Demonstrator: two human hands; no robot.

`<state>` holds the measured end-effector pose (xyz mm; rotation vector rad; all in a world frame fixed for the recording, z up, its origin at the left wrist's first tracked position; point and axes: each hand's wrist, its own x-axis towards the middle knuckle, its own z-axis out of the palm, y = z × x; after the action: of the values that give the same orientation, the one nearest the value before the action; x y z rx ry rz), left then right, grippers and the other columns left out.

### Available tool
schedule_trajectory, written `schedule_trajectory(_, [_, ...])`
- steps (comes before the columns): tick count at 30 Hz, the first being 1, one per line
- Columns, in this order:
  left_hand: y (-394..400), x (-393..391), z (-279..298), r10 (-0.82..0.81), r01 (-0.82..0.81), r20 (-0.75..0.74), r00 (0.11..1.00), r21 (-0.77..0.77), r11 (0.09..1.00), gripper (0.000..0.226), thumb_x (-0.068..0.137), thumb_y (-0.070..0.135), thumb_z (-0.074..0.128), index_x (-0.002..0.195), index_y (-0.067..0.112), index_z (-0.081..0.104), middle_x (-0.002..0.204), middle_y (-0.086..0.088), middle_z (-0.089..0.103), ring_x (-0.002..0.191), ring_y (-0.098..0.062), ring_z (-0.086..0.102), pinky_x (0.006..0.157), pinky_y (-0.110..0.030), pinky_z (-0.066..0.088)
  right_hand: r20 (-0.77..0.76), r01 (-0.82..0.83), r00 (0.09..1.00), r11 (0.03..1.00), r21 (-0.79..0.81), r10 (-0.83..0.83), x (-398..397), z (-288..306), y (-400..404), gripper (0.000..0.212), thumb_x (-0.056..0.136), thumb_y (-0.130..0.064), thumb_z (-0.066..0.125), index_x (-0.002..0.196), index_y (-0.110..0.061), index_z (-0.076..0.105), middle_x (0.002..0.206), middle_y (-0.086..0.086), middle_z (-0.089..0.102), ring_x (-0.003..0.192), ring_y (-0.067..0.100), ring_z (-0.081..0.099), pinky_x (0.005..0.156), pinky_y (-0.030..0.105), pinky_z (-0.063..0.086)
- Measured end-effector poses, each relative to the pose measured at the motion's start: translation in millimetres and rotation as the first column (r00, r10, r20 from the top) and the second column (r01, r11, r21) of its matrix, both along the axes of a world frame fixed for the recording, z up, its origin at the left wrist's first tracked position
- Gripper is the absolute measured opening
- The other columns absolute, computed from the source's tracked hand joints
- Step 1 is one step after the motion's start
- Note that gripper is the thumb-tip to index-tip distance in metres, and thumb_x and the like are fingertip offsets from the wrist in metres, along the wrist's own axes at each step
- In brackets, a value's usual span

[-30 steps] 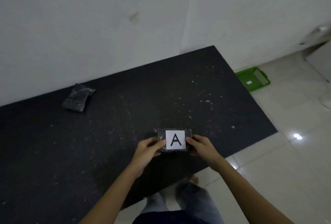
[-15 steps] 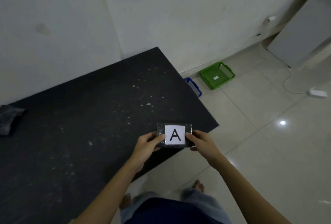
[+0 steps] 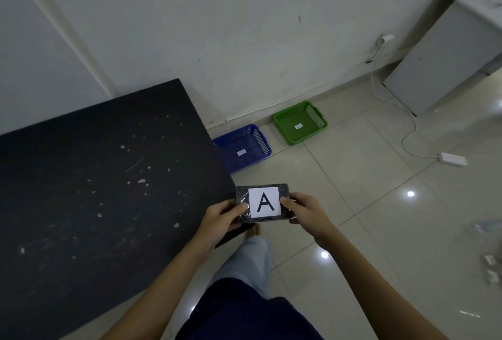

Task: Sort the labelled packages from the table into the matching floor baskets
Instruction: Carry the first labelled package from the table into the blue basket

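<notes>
Both hands grip one dark, film-wrapped package (image 3: 263,203) by its short ends: the left hand (image 3: 220,216) pinches the left end and the right hand (image 3: 305,210) the right, thumbs on top. This leaves the white label with the letter A (image 3: 264,202) facing up and uncovered, probably so it can be read while choosing a basket. The package is off the table (image 3: 95,190), held in the air just past its near right corner, above the tiled floor (image 3: 366,217). Two baskets stand on the floor by the wall: a blue basket (image 3: 243,148) just beside the table's right edge and a green basket (image 3: 300,122) beyond it. Each has a small white tag inside, too small to read, so which one matches A cannot be told.
</notes>
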<state>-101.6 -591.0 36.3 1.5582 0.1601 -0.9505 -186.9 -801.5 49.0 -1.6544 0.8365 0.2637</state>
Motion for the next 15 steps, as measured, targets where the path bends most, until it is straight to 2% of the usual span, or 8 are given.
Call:
schedule_trajectory(5, [-68.1,52.1,-8.9,0.018,-0.018,-0.025,1.0,0.013,1.0,0.021,0.094,0.023,0.07,0.112,0.013,0.077,0.106,-0.005,0.081,0.103,-0.018,0.074,0.091,-0.033,0.059,-0.026,-0.041,0.999,0.999,-0.003,0.041,57.2,-0.1,-73.5,0.026,0.1,-0.029,0.059,0.122,-0.017,0.067,0.1,0.003,0.076,0.091,0.019,0.069,0.077,0.032,0.055])
schedule_trajectory(11, [-143.7,111.8,-8.7,0.039,-0.039,-0.001,0.999,0.05,0.998,0.022,0.095,0.025,0.069,0.112,0.014,0.075,0.105,-0.005,0.079,0.1,-0.02,0.071,0.081,-0.029,0.054,-0.071,-0.06,0.996,0.998,0.001,0.06,125.6,3.8,-147.9,0.03,0.1,-0.028,0.058,0.126,-0.017,0.065,0.102,0.004,0.076,0.102,0.027,0.07,0.081,0.035,0.056])
schedule_trajectory(15, [-175.2,135.7,-11.8,0.053,-0.055,0.027,0.998,0.08,0.995,0.023,0.096,0.028,0.068,0.115,0.016,0.073,0.107,-0.002,0.078,0.103,-0.02,0.07,0.084,-0.032,0.055,-0.1,-0.106,0.989,0.994,0.025,0.108,161.4,-2.4,-182.4,0.032,0.101,-0.028,0.057,0.129,-0.015,0.064,0.106,0.005,0.075,0.098,0.022,0.068,0.082,0.035,0.056])
